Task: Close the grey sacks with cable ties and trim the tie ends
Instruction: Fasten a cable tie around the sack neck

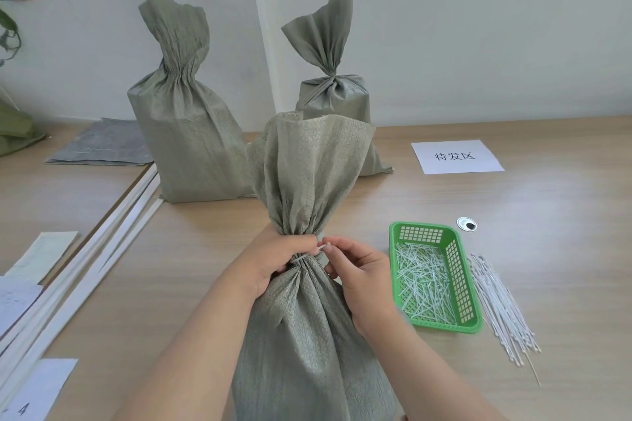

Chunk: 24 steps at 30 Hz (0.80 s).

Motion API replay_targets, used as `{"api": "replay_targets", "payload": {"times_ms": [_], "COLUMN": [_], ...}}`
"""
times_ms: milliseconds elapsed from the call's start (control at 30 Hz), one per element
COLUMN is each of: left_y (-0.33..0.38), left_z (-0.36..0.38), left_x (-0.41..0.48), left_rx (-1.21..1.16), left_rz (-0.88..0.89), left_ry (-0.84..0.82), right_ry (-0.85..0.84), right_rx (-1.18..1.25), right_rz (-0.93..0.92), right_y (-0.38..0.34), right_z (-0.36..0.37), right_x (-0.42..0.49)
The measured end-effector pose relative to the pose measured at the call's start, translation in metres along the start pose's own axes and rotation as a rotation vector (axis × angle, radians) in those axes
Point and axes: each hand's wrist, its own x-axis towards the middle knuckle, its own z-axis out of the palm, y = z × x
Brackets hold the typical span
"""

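Left hand (273, 260) gripped gathered neck of near sack (307, 325), upright right before me. Right hand (359, 275) pinched tail of cable tie (301, 258) looped round neck. Cinching probably unfinished, trimming left. Rear left sack (184, 133) and rear right sack (333, 92) bunched; ties not discernible.

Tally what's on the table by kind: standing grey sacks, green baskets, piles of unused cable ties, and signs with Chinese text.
Standing grey sacks: 3
Green basket: 1
Pile of unused cable ties: 1
Sign with Chinese text: 1
Total: 6
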Motion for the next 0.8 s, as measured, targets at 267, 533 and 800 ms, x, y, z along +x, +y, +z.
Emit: {"api": "replay_targets", "payload": {"times_ms": [267, 533, 800], "left_y": [-0.0015, 0.0012, 0.0002], "left_z": [0.0007, 0.0018, 0.0018], "left_x": [0.0014, -0.0002, 0.0005], "left_rx": [0.000, 0.004, -0.014], "left_rz": [0.003, 0.002, -0.004], "left_ry": [0.009, 0.009, 0.009], "right_ry": [-0.007, -0.037, -0.035], "right_rx": [-0.059, -0.148, -0.203], "right_rz": [-0.025, -0.070, -0.081], "right_y": [0.0015, 0.0007, 0.0003], "right_z": [-0.0003, -0.0006, -0.0006], "right_x": [-0.0009, -0.0023, -0.0026]}}
